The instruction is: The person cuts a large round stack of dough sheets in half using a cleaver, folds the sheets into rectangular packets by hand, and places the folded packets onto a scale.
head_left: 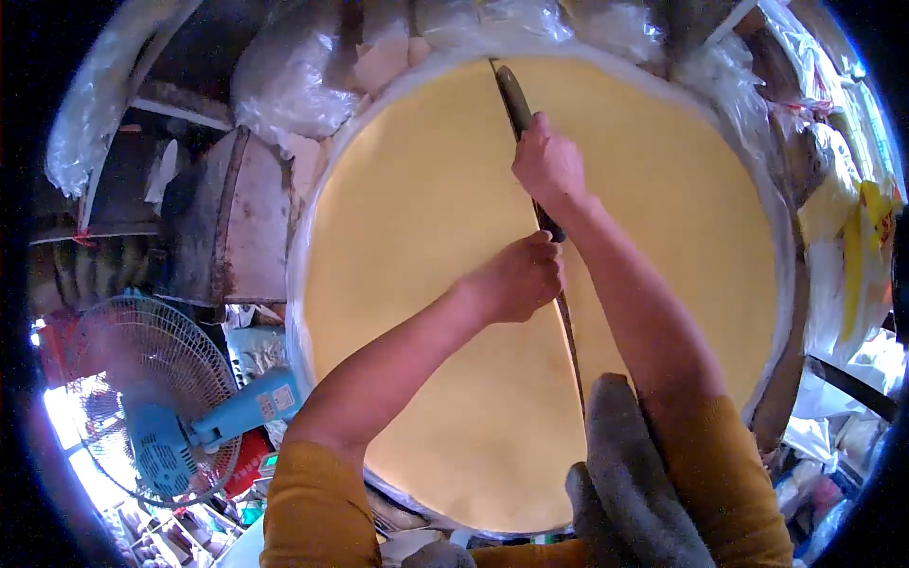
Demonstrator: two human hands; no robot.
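Note:
A large round yellow slab fills the middle of the head view, with pale plastic wrapping around its rim. A dark, narrow cut line runs across it from the far edge toward my body. Over this line lies a long dark knife, its rounded end pointing away from me. My left hand is closed around the knife's black near end. Farther along, my right hand grips the knife with the thumb along the top. The fingers partly hide the blade, and I cannot tell how deep it sits.
A blue fan with a wire cage stands at the left. Clear plastic bags crowd the far and left side. At the right hang more plastic and a yellow bag. Grey fuzzy cloth lies near my right arm, over the slab's near edge.

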